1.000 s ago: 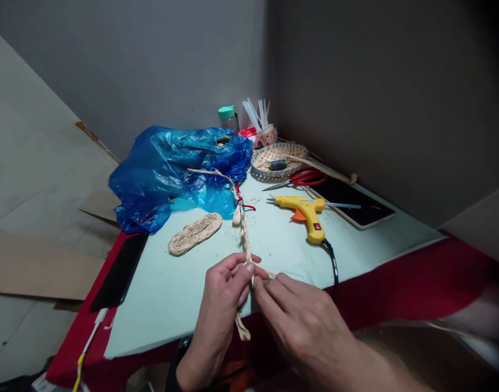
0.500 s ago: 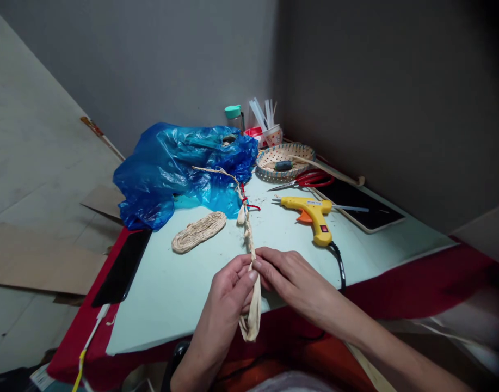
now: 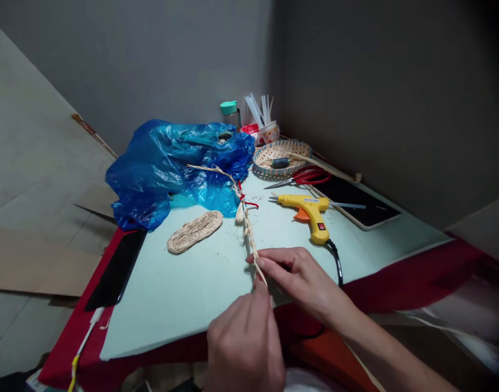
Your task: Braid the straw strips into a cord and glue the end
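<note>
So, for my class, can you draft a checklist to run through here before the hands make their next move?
1. Right hand pinching the braid: ok.
2. Left hand gripping the strand below: cannot tell; the hand hides it.
3. Red cord on the braid's far part: ok.
4. Glue gun apart from both hands: ok, lying to the braid's right.
5. Glue gun's nozzle pointing away from the braid: not ok, it points toward it.
6. Glue gun cold: cannot tell.

Left hand (image 3: 245,337), 6 o'clock: bare; knuckles rounded. Right hand (image 3: 300,272), 5 o'clock: bare; fingers slender. Right forearm (image 3: 375,333), 4 o'clock: uncovered; tapers toward wrist. Whitish material (image 3: 302,380), lower edge, 5 o'clock: possibly clothing; unclear.
</note>
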`<state>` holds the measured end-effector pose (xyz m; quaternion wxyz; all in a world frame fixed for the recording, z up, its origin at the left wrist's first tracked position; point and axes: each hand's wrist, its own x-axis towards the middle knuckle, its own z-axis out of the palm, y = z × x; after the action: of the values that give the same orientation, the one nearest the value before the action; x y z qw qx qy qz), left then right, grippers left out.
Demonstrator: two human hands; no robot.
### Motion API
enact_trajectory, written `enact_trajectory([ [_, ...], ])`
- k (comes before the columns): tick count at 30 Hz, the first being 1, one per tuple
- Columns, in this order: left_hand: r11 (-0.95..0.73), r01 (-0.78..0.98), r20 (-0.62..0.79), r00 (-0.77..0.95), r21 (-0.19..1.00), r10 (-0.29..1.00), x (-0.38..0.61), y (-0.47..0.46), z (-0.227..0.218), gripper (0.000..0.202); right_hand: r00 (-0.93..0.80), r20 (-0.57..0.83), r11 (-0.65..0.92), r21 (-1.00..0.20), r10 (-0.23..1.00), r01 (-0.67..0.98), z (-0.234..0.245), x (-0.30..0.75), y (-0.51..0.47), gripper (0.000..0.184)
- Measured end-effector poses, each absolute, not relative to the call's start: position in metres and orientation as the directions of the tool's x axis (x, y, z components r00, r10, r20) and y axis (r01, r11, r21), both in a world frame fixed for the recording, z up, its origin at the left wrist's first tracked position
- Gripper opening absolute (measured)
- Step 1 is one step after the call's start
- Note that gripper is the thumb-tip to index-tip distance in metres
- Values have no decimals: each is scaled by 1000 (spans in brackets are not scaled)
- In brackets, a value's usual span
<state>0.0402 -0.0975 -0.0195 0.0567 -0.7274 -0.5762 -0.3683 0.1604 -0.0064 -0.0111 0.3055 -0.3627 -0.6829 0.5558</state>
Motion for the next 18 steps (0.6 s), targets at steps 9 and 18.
enact_trajectory([
  [9,-224,843,509,-67,489,858,48,-109,-8,18,-630,9,98,-989,777,107,-7,171,-4,35],
  [18,170,79,-175,63,982,983,22,-47,6,18,-662,118,211,-975,740,63,-4,174,-12,24],
])
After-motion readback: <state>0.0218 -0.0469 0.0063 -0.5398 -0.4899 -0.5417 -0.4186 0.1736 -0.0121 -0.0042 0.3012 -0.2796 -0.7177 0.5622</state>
